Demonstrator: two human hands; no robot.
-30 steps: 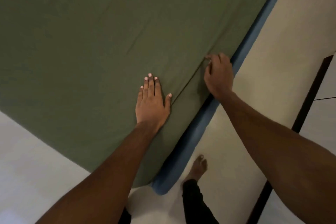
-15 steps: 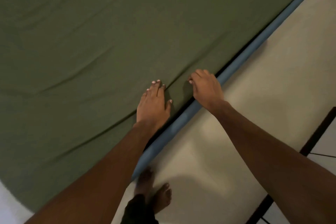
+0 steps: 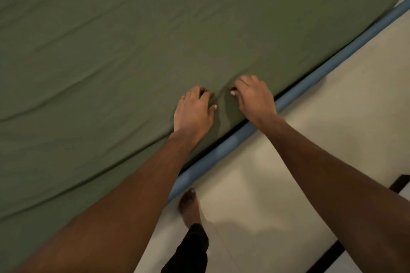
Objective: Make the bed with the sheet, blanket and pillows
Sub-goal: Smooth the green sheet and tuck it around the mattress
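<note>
Nearest, below both grips, a bare foot (image 3: 188, 205) stands on the pale floor (image 3: 288, 162), just beside the blue edge of the bed (image 3: 221, 150); the right forearm crosses over that edge. Just past it, the left hand (image 3: 194, 111) and the right hand (image 3: 255, 97) sit close together on the green sheet (image 3: 133, 51); each grip is clamped on the cloth, fingers curled in, with a small raised fold between them. A second ago the left hand lay flat with straight fingers while only the right pinched a crease; now both have gathered cloth, and they have drawn nearer each other. I judge that smoothing has given way to pulling; the slack here looks ready to be drawn toward the edge and tucked. Beyond the grips the sheet spreads wide, with long shallow wrinkles running off to the left; far right of the grips its rounded corner shows; no blanket or pillows are in view, so the task seems early.
</note>
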